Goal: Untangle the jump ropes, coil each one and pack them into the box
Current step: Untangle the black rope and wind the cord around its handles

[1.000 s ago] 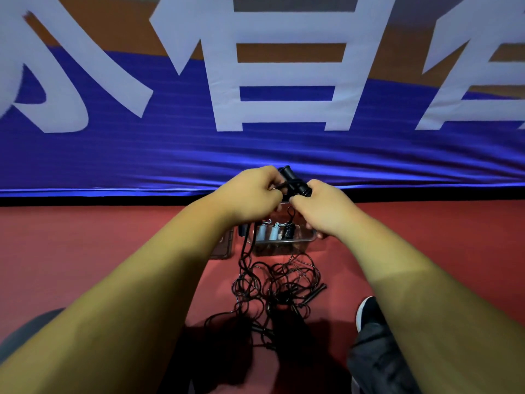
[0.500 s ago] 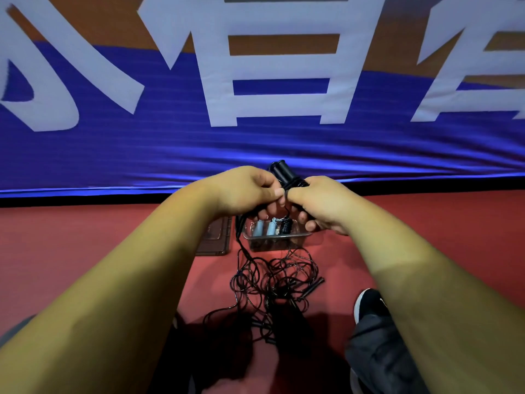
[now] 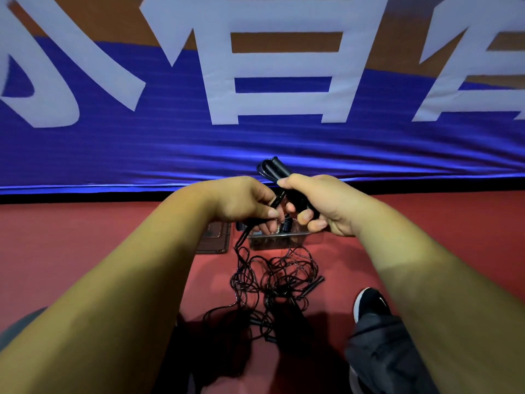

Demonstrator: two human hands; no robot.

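Your hands are pulling apart now: your right hand is gripping the black handles, your left hand is pinching the cord, and the tangled ropes are lying just beside the clear box.

red floor | tangled jump ropes (black) | clear box | flat brown panel beside box

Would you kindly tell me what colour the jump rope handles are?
The handles are black, clearest in the head view.
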